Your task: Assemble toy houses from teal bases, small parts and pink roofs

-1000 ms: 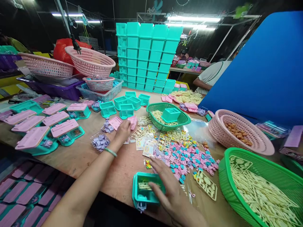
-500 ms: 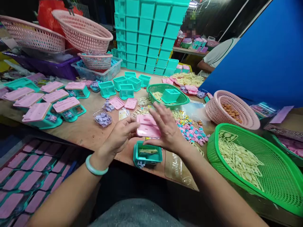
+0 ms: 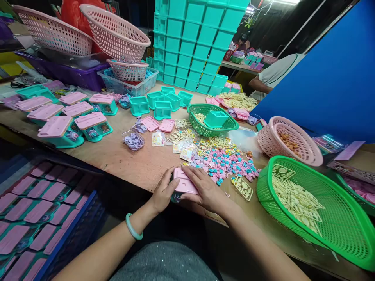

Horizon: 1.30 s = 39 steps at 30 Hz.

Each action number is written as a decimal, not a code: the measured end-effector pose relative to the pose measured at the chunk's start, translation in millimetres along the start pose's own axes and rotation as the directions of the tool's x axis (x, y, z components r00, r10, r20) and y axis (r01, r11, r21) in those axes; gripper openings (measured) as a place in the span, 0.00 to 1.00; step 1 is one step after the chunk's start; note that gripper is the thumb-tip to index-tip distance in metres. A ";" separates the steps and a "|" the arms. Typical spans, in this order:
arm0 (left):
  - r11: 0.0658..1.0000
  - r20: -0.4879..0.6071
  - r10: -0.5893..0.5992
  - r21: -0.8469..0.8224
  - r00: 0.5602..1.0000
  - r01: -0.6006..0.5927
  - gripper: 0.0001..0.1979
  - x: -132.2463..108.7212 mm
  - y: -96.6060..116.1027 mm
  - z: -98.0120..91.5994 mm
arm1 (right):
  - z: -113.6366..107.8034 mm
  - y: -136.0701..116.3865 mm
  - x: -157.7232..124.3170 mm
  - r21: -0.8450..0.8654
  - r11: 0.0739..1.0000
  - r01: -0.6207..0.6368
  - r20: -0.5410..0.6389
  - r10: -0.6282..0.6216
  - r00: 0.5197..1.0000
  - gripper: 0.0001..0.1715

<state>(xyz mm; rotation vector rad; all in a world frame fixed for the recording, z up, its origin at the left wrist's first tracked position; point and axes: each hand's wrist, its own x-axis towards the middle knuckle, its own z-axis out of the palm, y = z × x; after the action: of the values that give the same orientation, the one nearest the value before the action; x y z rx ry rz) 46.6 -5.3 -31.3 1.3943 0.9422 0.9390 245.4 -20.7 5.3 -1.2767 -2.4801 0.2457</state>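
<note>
A pink plastic lid (image 3: 186,183) lies over a small teal box (image 3: 175,196) at the table's front edge. From the left, my left hand (image 3: 164,191) grips the lid and box, its thumb on the lid's side. My right hand (image 3: 206,190) wraps the lid's right side, fingers along its far edge and thumb at the near edge. Most of the box is hidden under the lid and my hands. Beyond them lie clear sticker packets (image 3: 187,152) and a pile of pink and blue small parts (image 3: 224,164).
Lidded boxes (image 3: 58,127) stand at left, above a blue crate (image 3: 73,234) of more. Open teal boxes (image 3: 163,110) and two pink lids (image 3: 167,125) sit mid-table. Baskets, one large and green (image 3: 336,203), line the right. A co-worker's sleeve (image 3: 278,74) shows behind a blue panel.
Both hands have come down toward me with the pink lid, which now rests over the teal box. My right hand's raised fingers have closed around the lid. The view has shifted slightly.
</note>
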 end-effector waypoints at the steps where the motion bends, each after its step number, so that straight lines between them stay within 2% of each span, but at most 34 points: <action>1: 1.000 0.010 0.017 0.011 1.000 -0.017 0.27 0.6 -1.7 1.3 | 1.4 0.7 0.0 -0.004 1.000 -0.019 0.013 0.019 1.000 0.52; 4: 1.000 0.036 0.030 0.004 0.999 -0.030 0.30 4.0 -6.9 2.5 | 2.4 1.2 -0.1 -0.038 0.997 -0.073 0.042 0.075 0.996 0.55; 6: 1.000 0.078 0.029 -0.010 0.996 -0.029 0.32 6.4 -9.8 -1.7 | -0.2 1.3 -1.7 -0.019 0.999 -0.031 0.053 0.032 0.998 0.58; 9: 0.999 0.171 0.032 -0.009 0.985 -0.030 0.34 9.8 -12.3 -17.1 | -4.6 2.9 -8.6 0.066 0.997 0.048 0.013 -0.049 0.999 0.53; 11: 0.996 0.266 0.060 0.047 0.962 -0.075 0.40 12.3 -12.3 -29.5 | -4.6 4.8 -14.6 0.097 0.995 0.036 -0.033 -0.033 0.999 0.49; 13: 0.983 0.356 0.090 0.118 0.930 -0.141 0.50 15.1 -9.3 -39.3 | -2.8 7.0 -18.6 0.119 0.993 0.010 -0.032 -0.006 0.999 0.47; 15: 0.986 0.398 0.061 0.116 0.915 -0.116 0.56 17.7 -1.6 -45.0 | -2.7 9.4 -19.5 0.204 0.979 -0.015 -0.004 0.016 1.000 0.48; 17: 0.999 0.370 -0.033 0.009 0.929 0.031 0.53 18.3 11.2 -48.1 | -6.0 11.3 -18.7 0.349 0.934 -0.074 -0.001 0.079 0.997 0.54; 19: 0.968 0.314 -0.164 -0.130 0.935 0.213 0.44 14.7 26.2 -51.1 | -11.1 11.3 -17.8 0.494 0.858 -0.137 0.019 0.147 0.989 0.62; 20: 0.944 0.280 -0.217 -0.184 0.935 0.274 0.38 11.1 33.3 -53.0 | -13.2 10.2 -17.4 0.548 0.821 -0.161 0.042 0.165 0.985 0.65; 22: 0.913 0.214 -0.275 -0.248 0.937 0.325 0.31 1.0 44.5 -57.6 | -14.9 5.9 -15.7 0.618 0.762 -0.191 0.095 0.168 0.981 0.67; 24: 0.905 0.173 -0.296 -0.265 0.939 0.334 0.28 -11.1 51.2 -63.1 | -12.9 -0.7 -10.9 0.664 0.720 -0.202 0.127 0.157 0.979 0.67; 27: 0.900 0.161 -0.327 -0.248 0.931 0.359 0.30 -28.3 56.4 -73.5 | -5.8 -11.5 4.5 0.745 0.637 -0.197 0.174 0.099 0.980 0.65; 31: 0.919 0.075 -0.340 -0.184 0.937 0.348 0.37 -46.8 62.4 -94.6 | 9.0 -23.5 37.7 0.861 0.471 -0.191 0.216 0.001 0.976 0.61; 33: 0.927 0.012 -0.332 -0.181 0.943 0.328 0.36 -55.8 64.0 -109.2 | 19.8 -30.9 57.1 0.891 0.421 -0.172 0.212 -0.050 0.976 0.56; 36: 0.948 -0.127 -0.281 -0.193 0.951 0.254 0.35 -68.3 59.2 -136.1 | 40.5 -47.7 89.6 0.905 0.415 -0.098 0.175 -0.152 0.973 0.49; 39: 0.989 -0.340 -0.095 -0.138 0.936 0.050 0.37 -73.1 43.2 -167.2 | 65.1 -70.5 128.6 0.862 0.500 0.081 0.034 -0.218 0.975 0.44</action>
<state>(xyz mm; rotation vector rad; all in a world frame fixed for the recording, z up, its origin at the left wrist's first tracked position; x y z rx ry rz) -134.8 -15.1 15.4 1.0976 1.1655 1.1910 98.5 43.1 -5.4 -0.5860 -2.0067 1.3731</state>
